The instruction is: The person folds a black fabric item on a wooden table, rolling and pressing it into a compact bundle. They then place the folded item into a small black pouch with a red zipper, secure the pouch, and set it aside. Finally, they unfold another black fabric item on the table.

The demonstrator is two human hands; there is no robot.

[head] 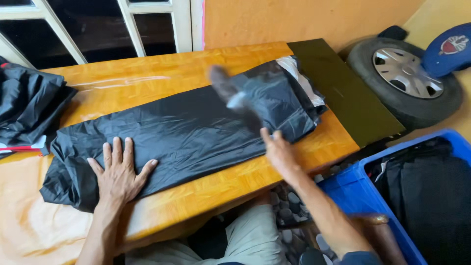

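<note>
Head view: left hand (117, 172) pressed flat, fingers spread, on black garment (186, 132) — right hand (278, 149) blurred at its edge, grip unclear.

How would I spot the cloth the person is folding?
Find the orange wooden table. The long black cloth lies flat across its middle, under the left hand. Unlike the crumpled black pile at the left edge, it is spread smooth.

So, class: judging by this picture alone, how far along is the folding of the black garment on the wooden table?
Done: the black garment lies flattened into a long strip. In hand: the left hand presses one end flat, and the right hand lifts the far end, blurred. Left: the strip is not yet a compact bundle.
</note>
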